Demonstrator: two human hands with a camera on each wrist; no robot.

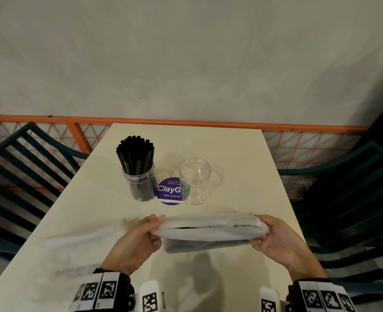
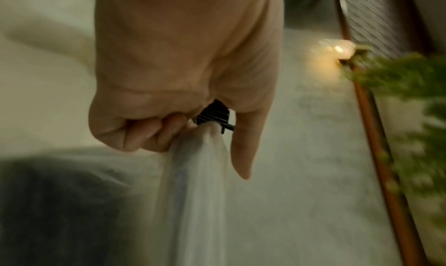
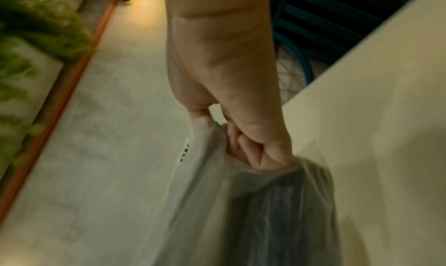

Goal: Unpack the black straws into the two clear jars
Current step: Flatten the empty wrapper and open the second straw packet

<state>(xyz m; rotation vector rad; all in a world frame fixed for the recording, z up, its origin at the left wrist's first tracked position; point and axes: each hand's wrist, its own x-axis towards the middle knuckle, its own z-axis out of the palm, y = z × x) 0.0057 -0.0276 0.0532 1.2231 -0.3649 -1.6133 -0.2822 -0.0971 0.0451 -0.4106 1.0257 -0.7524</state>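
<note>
Translucent white plastic bag of remaining black straws: clamped endwise in left hand and right hand. Beyond grip: one clear round jar filled, one clear empty jar pending.

Straws in bag mostly hidden, wrist views blurred.

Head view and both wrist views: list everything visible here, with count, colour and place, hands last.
Table: one, cream, centre.
Jar of straws: one, clear, packed with black straws, far left on the table.
Empty jar: one, clear, right of the full jar.
Round sticker: one, purple, between the jars.
Plastic bag: one, translucent white, dark straws inside, held above the near table.
Chairs: two, dark teal, either side.
Railing: one, orange, behind the table.
Plants: green, blurred, by the railing.
Left hand: grips the bag's left end.
Right hand: grips the bag's right end.
</note>
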